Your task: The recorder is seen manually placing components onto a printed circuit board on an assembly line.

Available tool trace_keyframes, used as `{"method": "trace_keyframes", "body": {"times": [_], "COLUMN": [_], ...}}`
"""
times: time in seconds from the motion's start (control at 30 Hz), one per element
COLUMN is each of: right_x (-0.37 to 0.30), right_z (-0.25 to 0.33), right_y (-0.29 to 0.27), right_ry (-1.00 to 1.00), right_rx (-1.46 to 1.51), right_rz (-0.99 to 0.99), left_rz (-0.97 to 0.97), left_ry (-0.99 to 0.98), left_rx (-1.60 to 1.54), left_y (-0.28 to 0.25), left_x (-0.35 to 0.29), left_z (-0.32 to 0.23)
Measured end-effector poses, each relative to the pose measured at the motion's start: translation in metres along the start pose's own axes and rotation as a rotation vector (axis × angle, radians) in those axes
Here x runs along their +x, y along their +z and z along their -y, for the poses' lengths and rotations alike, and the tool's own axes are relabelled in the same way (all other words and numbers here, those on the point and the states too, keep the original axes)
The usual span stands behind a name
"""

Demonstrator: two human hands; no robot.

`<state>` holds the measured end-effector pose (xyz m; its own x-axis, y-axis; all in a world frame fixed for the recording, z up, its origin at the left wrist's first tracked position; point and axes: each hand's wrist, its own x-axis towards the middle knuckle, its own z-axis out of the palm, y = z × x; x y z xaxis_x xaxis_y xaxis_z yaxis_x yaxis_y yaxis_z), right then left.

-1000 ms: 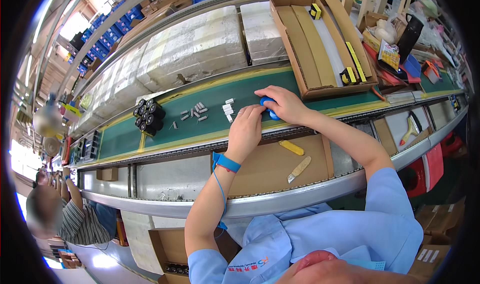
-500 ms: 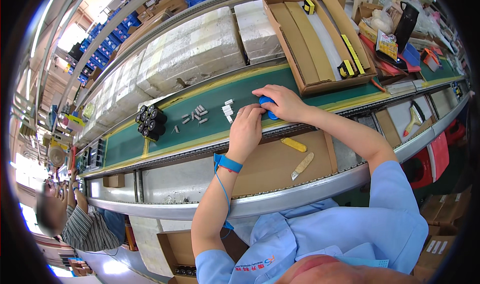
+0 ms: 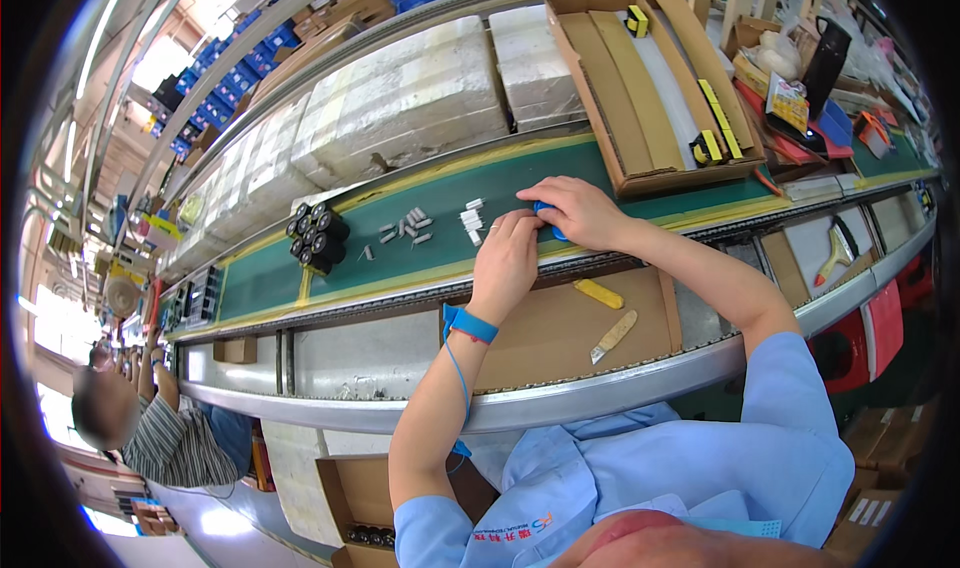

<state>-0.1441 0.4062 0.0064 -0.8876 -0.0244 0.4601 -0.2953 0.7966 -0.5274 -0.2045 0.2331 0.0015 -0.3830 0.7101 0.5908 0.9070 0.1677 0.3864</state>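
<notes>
Both my hands meet over the green belt [image 3: 430, 258]. My right hand [image 3: 583, 215] is curled over a blue rounded object [image 3: 557, 234], mostly hidden by the fingers, so its kind does not show. Against its left side press the closed fingers of my left hand [image 3: 507, 258], whose wrist wears a blue strap [image 3: 470, 325] with a cord. Just left of that hand lie several small white cylinders [image 3: 472, 222]. Farther left are scattered silver-grey cylinders [image 3: 415, 218], some with thin leads, and a cluster of black cylinders [image 3: 318, 238].
An open cardboard box [image 3: 600, 88] with yellow-and-black parts stands at the far right of the belt. White foam blocks [image 3: 400, 88] line the far side. A yellow cutter [image 3: 599, 293] and a utility knife [image 3: 614, 336] lie in the shelf below. Another person [image 3: 185, 438] works at far left.
The view has shifted slightly, so the scene sits a little farther right. My hands stay together at the blue object; the right fingers now cover more of it.
</notes>
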Motion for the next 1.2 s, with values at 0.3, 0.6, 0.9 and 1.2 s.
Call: {"method": "trace_keyframes", "body": {"times": [0.3, 0.6, 0.9, 1.2], "right_x": [0.003, 0.004, 0.001, 0.004], "right_z": [-0.003, -0.003, -0.009, -0.006], "right_y": [-0.007, -0.006, -0.004, -0.005], "right_ry": [-0.01, 0.046, 0.001, 0.033], "right_rx": [0.023, 0.089, 0.024, 0.087], "right_rz": [0.074, 0.144, 0.153, 0.157], "left_rz": [-0.084, -0.093, -0.088, -0.072], "left_ry": [0.036, 0.021, 0.006, 0.011], "left_rx": [-0.015, 0.054, 0.041, 0.045], "left_y": [0.011, 0.017, 0.019, 0.018], "left_x": [-0.007, -0.011, -0.01, -0.01], "left_z": [0.01, 0.014, 0.012, 0.014]}}
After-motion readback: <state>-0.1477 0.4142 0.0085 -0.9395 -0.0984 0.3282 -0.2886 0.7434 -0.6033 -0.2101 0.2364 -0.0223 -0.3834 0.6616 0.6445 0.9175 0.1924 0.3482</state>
